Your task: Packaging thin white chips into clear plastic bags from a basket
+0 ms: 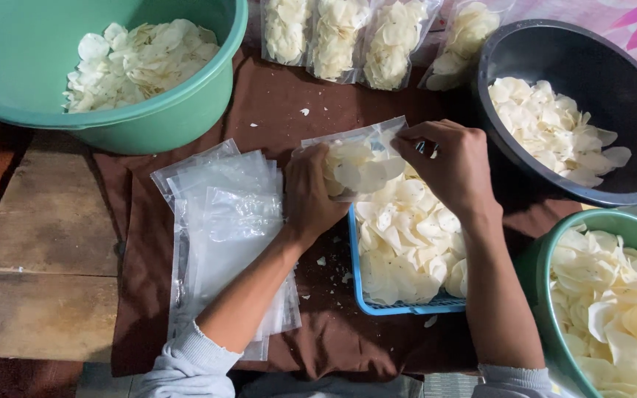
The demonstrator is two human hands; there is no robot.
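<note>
Both hands meet over a blue basket heaped with pale, thin chips. The left hand is closed around the left side of a clear plastic bag, gripping it from the side, while the right hand pinches the bag's upper right edge between thumb and fingers. The bag is partly filled with the same chips and is held just above the near end of the basket, its mouth tilted away from the person.

To the left of the left forearm lies a flat stack of empty clear bags on a brown cloth that covers the wooden worktop. At the far left stands a big green tub holding chips. Along the far edge sits a row of filled bags, side by side. To the right is a black basin with chips in it, and nearer, at the lower right, a second green tub also full of chips. A few crumbs lie scattered on the cloth beside the basket. Grey sleeves show at both wrists.
</note>
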